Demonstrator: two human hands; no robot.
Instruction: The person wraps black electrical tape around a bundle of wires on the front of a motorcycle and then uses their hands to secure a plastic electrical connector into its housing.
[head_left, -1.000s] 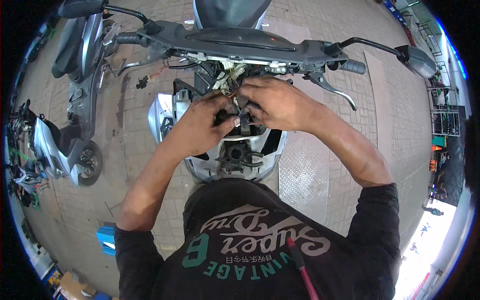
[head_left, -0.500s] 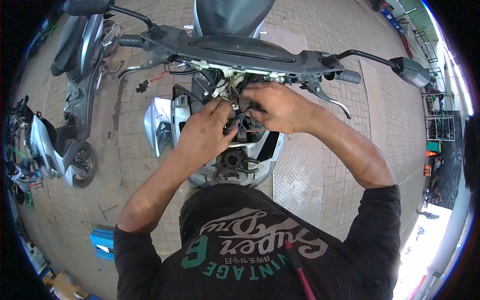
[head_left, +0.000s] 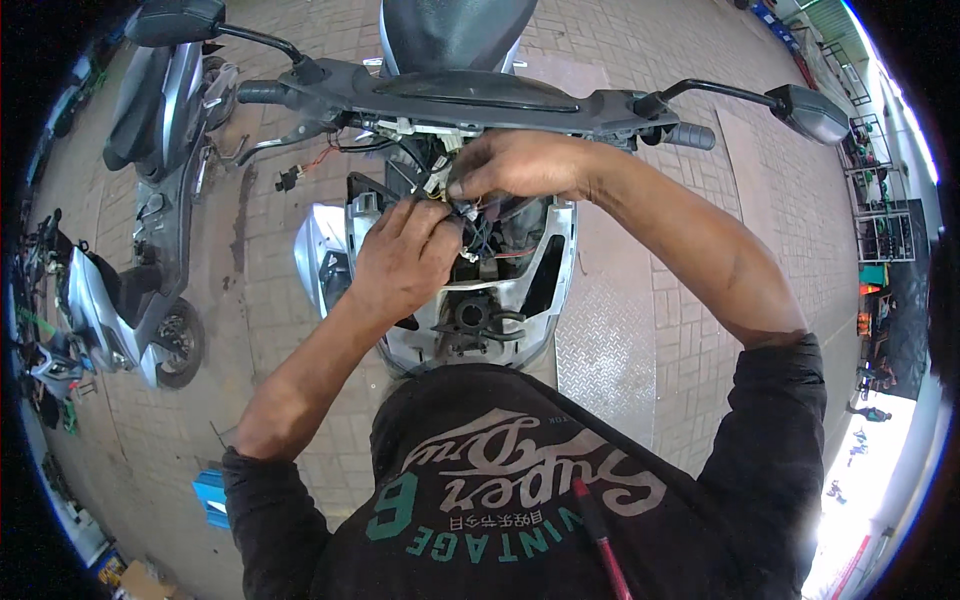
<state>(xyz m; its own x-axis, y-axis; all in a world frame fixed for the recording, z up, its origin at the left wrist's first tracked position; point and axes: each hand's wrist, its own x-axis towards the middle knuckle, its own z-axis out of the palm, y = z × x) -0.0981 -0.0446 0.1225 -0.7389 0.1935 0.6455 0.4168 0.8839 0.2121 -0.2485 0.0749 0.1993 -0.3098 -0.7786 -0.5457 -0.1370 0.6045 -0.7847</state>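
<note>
Both hands are in the exposed wiring below the handlebar (head_left: 480, 92) of a partly stripped scooter. My left hand (head_left: 405, 258) is closed, its fingers curled around the wires (head_left: 482, 236), with their tips partly hidden. Just above and to its right, my right hand (head_left: 525, 165) reaches over the loom, thumb and fingers drawn together beside a white connector (head_left: 437, 180). What lies between those fingers is hidden. Below the hands sits the silver-grey front body panel (head_left: 440, 345) with its dark round centre.
Brake levers and two mirrors (head_left: 812, 115) stick out from the handlebar. A loose black connector (head_left: 289, 180) hangs at left on red wires. Another scooter (head_left: 150, 230) stands farther left. A blue box (head_left: 210, 497) lies on the paved floor, and a metal tread plate (head_left: 605, 350) lies at right.
My right hand has moved up and left, over the wiring toward the white connector. My left hand has shifted slightly down and left. More of the wires shows between the hands and the panel.
</note>
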